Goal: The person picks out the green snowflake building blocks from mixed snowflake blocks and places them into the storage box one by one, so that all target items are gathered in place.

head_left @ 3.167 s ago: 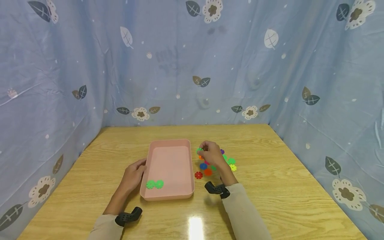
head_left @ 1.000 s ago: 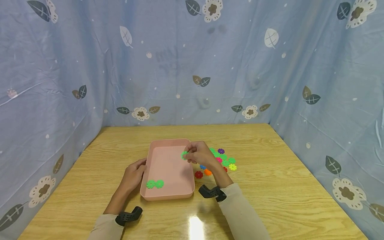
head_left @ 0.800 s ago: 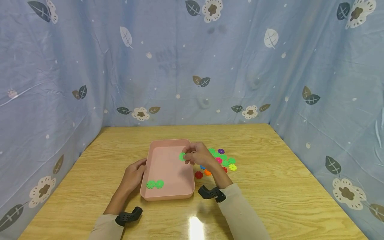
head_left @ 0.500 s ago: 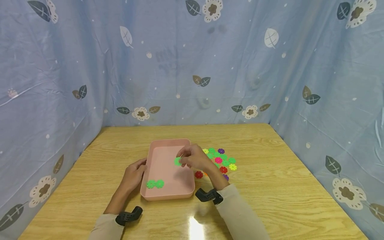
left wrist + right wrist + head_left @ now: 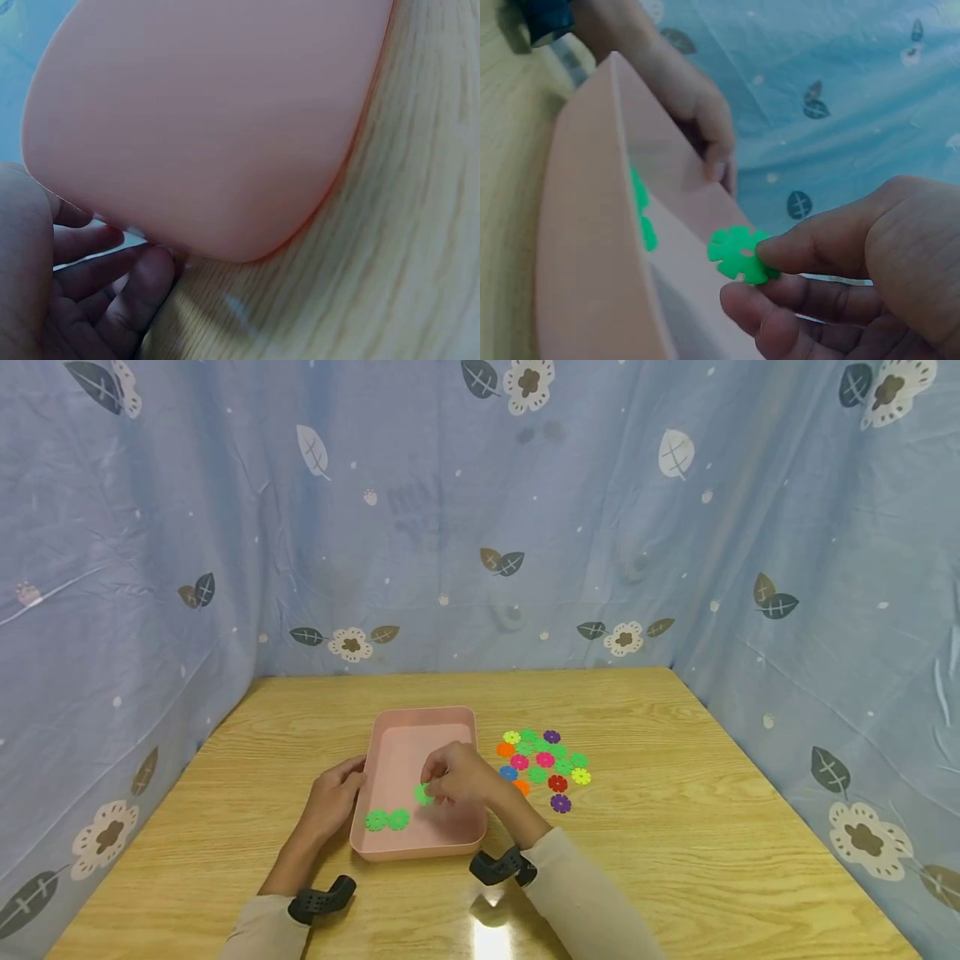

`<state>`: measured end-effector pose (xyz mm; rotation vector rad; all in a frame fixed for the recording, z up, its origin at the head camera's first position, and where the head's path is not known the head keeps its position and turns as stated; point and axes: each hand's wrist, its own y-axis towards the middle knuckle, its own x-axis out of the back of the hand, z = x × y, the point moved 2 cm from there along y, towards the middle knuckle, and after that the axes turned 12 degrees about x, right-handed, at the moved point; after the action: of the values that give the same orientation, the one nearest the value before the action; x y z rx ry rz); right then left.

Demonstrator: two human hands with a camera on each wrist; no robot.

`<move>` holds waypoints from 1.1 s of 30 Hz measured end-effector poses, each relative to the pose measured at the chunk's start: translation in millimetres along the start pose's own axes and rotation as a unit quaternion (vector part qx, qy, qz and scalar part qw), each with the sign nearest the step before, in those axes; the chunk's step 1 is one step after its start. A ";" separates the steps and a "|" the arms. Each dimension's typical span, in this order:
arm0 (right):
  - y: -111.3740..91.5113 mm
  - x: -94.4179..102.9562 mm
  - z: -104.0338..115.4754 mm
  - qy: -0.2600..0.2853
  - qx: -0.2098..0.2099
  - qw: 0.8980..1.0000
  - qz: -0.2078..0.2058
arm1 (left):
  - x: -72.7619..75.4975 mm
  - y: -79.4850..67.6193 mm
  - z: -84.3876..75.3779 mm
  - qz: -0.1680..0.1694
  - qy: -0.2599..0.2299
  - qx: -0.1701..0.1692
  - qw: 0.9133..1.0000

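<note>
My right hand (image 5: pixel 461 775) is over the near half of the pink tray (image 5: pixel 416 852). It pinches a green notched plastic disc (image 5: pixel 735 251), a snowflake-shaped building piece, between thumb and index finger. Below and left of it, two more green discs (image 5: pixel 387 820) lie side by side in the tray's near left corner. At the tray's left wall, my left hand (image 5: pixel 333 797) holds the rim, its fingers along the outside. The left wrist view shows the left fingertips (image 5: pixel 154 270) close against the tray's edge, with their exact grip partly hidden.
Right of the tray, a loose group of notched discs lies on the wooden table (image 5: pixel 675 810): green, pink (image 5: pixel 545 760), purple (image 5: pixel 561 803), red (image 5: pixel 557 783), yellow (image 5: pixel 581 776), orange and blue. A blue patterned curtain (image 5: pixel 465 527) surrounds the table's back and sides.
My right hand has taken the green disc from the group, carried it left over the tray's right wall, then drawn it nearer and left inside the tray. My left hand stays put.
</note>
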<state>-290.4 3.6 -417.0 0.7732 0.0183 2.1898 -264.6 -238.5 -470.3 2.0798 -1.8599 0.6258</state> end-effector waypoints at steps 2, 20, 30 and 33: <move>0.1 -3.6 -0.4 -0.017 -0.012 1.000 0.004 | 0.0 0.4 -0.3 0.000 0.001 0.000 1.000; 0.6 -16.4 -3.5 -0.179 -0.037 0.982 0.040 | 0.1 1.5 -1.7 0.005 0.001 -0.005 1.000; 0.3 -23.2 -3.9 -0.228 -0.063 0.970 0.050 | 1.5 0.9 -1.4 0.005 0.010 -0.007 1.000; -0.1 -25.1 -4.4 -0.233 -0.069 0.969 0.048 | 1.4 0.4 -1.0 0.007 0.010 -0.006 1.000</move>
<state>-280.2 -12.8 -433.7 1.2088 -0.4114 2.0193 -265.0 -239.3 -468.8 2.0469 -1.8647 0.6351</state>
